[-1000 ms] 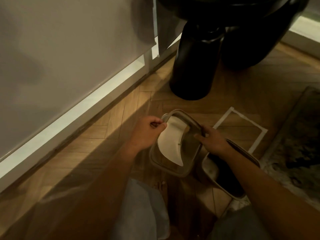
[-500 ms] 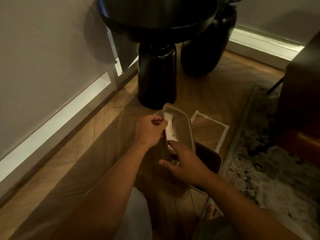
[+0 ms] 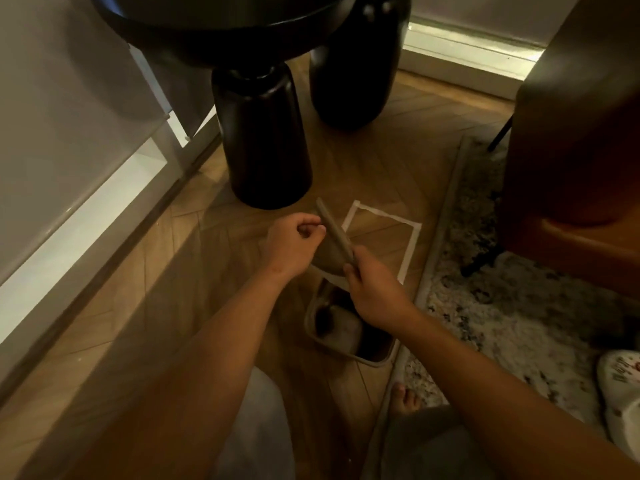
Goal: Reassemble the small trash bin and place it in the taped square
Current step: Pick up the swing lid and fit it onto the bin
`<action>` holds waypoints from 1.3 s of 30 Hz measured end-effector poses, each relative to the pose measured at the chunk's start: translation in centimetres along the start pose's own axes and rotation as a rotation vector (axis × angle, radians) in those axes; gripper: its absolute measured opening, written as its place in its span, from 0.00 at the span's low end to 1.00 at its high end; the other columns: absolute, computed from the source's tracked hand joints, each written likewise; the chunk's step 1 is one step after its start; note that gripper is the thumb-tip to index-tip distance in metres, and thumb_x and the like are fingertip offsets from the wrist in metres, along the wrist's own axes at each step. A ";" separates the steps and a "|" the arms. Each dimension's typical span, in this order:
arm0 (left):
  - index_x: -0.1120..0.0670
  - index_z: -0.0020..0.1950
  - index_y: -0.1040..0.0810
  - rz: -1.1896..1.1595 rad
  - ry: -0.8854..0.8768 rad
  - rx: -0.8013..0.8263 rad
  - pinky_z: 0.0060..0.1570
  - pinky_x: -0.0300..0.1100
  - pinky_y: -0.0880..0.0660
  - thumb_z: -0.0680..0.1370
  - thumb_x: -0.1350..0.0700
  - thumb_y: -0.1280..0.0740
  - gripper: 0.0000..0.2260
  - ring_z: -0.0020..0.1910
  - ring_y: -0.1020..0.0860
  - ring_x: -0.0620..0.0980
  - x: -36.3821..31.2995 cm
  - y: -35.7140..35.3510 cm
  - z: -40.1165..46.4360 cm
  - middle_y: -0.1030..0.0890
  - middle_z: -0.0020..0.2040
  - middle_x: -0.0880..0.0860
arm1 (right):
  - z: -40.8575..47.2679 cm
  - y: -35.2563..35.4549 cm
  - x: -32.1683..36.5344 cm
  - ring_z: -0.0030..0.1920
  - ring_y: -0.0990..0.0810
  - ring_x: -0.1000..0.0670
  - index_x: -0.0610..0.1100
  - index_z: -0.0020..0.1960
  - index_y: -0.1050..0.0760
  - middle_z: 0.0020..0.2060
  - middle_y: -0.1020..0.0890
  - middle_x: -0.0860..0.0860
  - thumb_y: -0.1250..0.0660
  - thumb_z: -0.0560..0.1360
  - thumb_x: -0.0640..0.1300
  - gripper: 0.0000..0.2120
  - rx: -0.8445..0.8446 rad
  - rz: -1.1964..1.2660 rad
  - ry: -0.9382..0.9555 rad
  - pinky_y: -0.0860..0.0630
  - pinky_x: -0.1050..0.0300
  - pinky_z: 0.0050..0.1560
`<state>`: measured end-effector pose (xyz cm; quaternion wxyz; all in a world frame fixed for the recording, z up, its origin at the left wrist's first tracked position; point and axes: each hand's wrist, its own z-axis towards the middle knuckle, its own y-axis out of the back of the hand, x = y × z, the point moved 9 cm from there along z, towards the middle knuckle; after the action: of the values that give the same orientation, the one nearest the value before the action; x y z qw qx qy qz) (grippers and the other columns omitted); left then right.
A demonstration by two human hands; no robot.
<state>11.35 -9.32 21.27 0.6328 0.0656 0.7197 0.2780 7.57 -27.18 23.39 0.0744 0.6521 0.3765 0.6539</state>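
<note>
I hold the beige bin lid frame (image 3: 335,233) edge-on above the wooden floor, so only its rim and a curved underside show. My left hand (image 3: 292,245) pinches its upper left side. My right hand (image 3: 372,289) grips its lower end. The open bin body (image 3: 332,336) stands on the floor just below my hands, its dark inside showing, partly hidden by my right forearm. The white taped square (image 3: 414,242) lies on the floor to the right of the lid, and nothing stands inside it.
A black pedestal table base (image 3: 265,147) stands just beyond the square, a black vase (image 3: 353,74) behind it. A speckled rug (image 3: 512,306) borders the square on the right, with a brown chair (image 3: 575,140) on it. The wall and skirting (image 3: 86,216) run along the left. A bare foot (image 3: 405,398) is near the rug's edge.
The lid frame has turned from face-on, with its white flap showing, to edge-on. My right hand has shifted to its lower end. My view has swung right, revealing the rug and chair.
</note>
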 end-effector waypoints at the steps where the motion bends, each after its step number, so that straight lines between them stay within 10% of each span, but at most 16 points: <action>1: 0.44 0.51 0.18 0.022 -0.020 -0.006 0.43 0.36 0.22 0.74 0.48 0.28 0.07 0.39 0.19 0.37 -0.1 0.0 0.0 0.17 0.40 0.41 | 0.1 0.6 -0.3 0.37 0.23 0.65 0.53 0.57 0.30 0.40 0.22 0.57 0.41 0.84 0.44 0.05 -0.013 0.012 -0.015 0.30 0.72 0.31; 14: 0.54 0.72 0.30 0.080 0.297 0.229 0.52 0.42 0.32 0.80 0.35 0.44 0.28 0.60 0.25 0.50 2.0 -3.3 -1.3 0.24 0.68 0.53 | 1.1 7.8 -5.1 0.58 0.16 0.46 0.40 0.64 0.21 0.56 0.14 0.46 0.39 0.84 0.49 0.16 -0.407 0.900 -0.363 0.20 0.45 0.60; 21: 0.46 0.77 0.40 -0.551 0.709 0.440 0.64 0.62 0.31 0.77 0.31 0.42 0.33 0.67 0.30 0.61 3.4 -6.3 -3.8 0.28 0.66 0.55 | 0.3 7.1 -6.8 0.51 0.12 0.43 0.36 0.59 0.20 0.51 0.13 0.42 0.34 0.82 0.42 0.11 -0.482 1.311 -0.518 0.17 0.44 0.53; 29: 0.48 0.72 0.30 -0.438 0.642 0.335 0.63 0.54 0.28 0.82 0.40 0.42 0.21 0.59 0.24 0.54 4.4 -5.3 -2.3 0.23 0.66 0.51 | 0.1 6.9 -9.8 0.46 0.15 0.47 0.50 0.78 0.34 0.54 0.16 0.49 0.40 0.83 0.40 0.23 -0.331 0.961 -0.594 0.18 0.44 0.52; 39: 0.48 0.73 0.30 -0.359 0.611 0.392 0.70 0.55 0.34 0.80 0.48 0.34 0.21 0.66 0.27 0.52 6.0 -5.4 -2.0 0.23 0.67 0.49 | -0.5 5.7 -13.8 0.52 0.16 0.44 0.45 0.53 0.17 0.52 0.14 0.45 0.36 0.76 0.66 0.25 -0.119 0.415 -0.698 0.19 0.42 0.57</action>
<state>9.70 -11.76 13.54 0.4037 -0.0274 0.9141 0.0275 11.26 -39.55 15.83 0.1018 0.8914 0.1504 0.4151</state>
